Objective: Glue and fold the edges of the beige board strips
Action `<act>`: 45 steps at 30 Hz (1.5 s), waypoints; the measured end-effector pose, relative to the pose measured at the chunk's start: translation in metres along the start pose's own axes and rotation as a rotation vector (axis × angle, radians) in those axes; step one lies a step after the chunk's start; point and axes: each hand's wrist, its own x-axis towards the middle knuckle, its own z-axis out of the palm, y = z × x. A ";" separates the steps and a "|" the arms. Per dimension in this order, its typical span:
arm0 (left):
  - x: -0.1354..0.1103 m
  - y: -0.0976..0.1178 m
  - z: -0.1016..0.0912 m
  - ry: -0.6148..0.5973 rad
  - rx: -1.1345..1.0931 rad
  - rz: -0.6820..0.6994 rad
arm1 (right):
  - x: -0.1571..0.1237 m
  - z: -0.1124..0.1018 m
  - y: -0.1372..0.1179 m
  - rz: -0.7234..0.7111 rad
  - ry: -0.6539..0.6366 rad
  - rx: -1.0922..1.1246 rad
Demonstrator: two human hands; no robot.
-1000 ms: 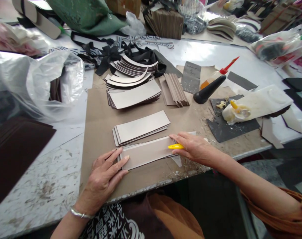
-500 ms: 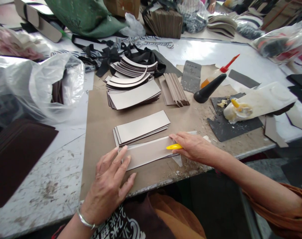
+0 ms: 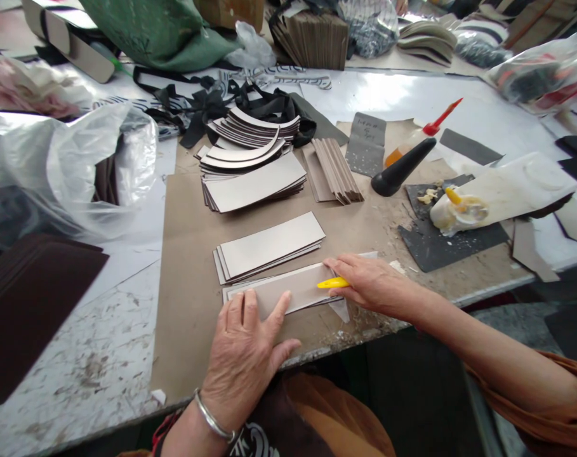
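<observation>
Near the table's front edge lies a stack of rectangular panels, the top one a pinkish-beige panel [image 3: 295,289] with pale edges. My left hand [image 3: 247,336] rests on that panel's left part, fingers spread and laid flat. At the right end, my right hand [image 3: 369,282] is closed round a yellow-handled tool [image 3: 332,283]; the tool's other end is hidden in the hand. Its fingers also touch the panel's far edge. Just behind sits a small stack of white panels [image 3: 271,244]. A pale scrap [image 3: 340,310] sticks out below the right hand.
Further back are stacked panels [image 3: 257,184], curved strips [image 3: 254,130] and a bundle of beige pieces [image 3: 336,171]. To the right stand a black cone [image 3: 402,168], a red-tipped bottle [image 3: 431,129] and a glue-smeared white container [image 3: 511,193]. Dark brown sheets [image 3: 31,304] lie left.
My left hand has moved right, from the panel's left end onto its surface. The right hand stays in place with the yellow-handled tool. The view has shifted slightly.
</observation>
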 end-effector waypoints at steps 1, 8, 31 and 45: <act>0.000 0.001 0.000 -0.010 0.011 -0.002 | -0.001 0.001 0.002 -0.002 0.010 0.021; 0.001 0.001 -0.001 -0.040 0.003 -0.030 | -0.019 0.007 0.020 0.032 0.226 0.136; -0.007 0.028 0.015 -0.008 -0.140 -0.112 | -0.006 0.028 0.026 -0.112 0.179 -0.058; 0.003 0.026 0.019 0.069 -0.189 -0.100 | -0.005 0.019 0.014 -0.051 0.058 -0.042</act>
